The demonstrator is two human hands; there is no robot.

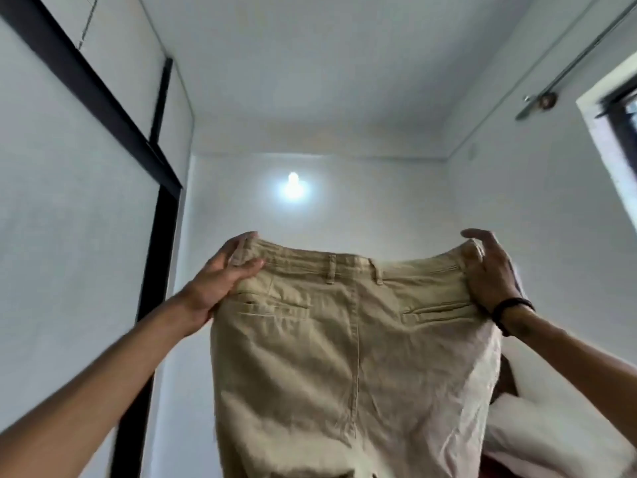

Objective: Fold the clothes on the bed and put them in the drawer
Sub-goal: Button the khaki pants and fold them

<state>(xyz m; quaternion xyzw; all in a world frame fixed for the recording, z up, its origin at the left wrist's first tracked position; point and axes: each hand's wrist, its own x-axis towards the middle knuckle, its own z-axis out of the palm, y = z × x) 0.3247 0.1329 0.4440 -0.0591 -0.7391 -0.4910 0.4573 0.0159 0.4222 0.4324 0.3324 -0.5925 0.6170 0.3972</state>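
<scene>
A pair of beige trousers [348, 346] hangs in the air in front of me, its back side with two welt pockets and belt loops facing the camera. My left hand [220, 281] grips the left end of the waistband, thumb over the front, fingers behind. My right hand [489, 270] pinches the right end of the waistband; a black band sits on that wrist. The legs drop out of the bottom of the view. The bed and the drawer are hidden.
A white pillow or bedding [551, 432] shows at the lower right behind the trousers. A black-framed wardrobe or door [162, 236] stands on the left. A lit bulb [293, 188] is on the far wall, a window [620, 132] at the right.
</scene>
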